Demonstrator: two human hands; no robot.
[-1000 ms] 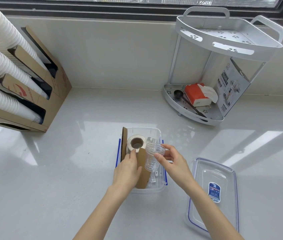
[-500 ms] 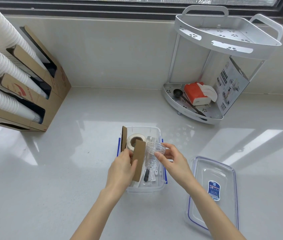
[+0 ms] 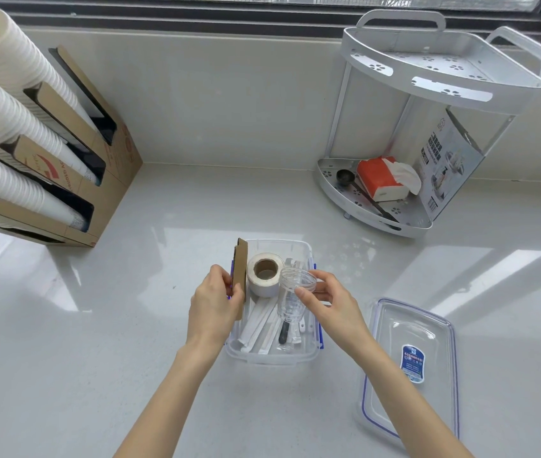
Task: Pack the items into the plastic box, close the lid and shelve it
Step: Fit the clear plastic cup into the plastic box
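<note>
A clear plastic box (image 3: 272, 358) with blue clips sits on the counter in front of me. Inside it lie a white tape roll (image 3: 264, 274), several wrapped white sticks (image 3: 259, 322) and a black-handled tool (image 3: 283, 332). My left hand (image 3: 214, 302) grips brown cardboard pieces (image 3: 240, 276) standing upright against the box's left wall. My right hand (image 3: 330, 300) holds a clear plastic cup (image 3: 294, 292) over the box's right half. The clear lid (image 3: 409, 365) with a blue label lies flat on the counter to the right.
A white two-tier corner rack (image 3: 428, 77) stands at the back right, holding a red tissue pack (image 3: 381, 178), a black spoon and a printed card. At the left, a cardboard dispenser (image 3: 97, 166) holds stacks of white paper cups. A window runs along the back.
My left hand swung the cardboard from lying across the box's middle to upright against its left wall, uncovering the sticks and the tool. The cup stayed in my right hand.
</note>
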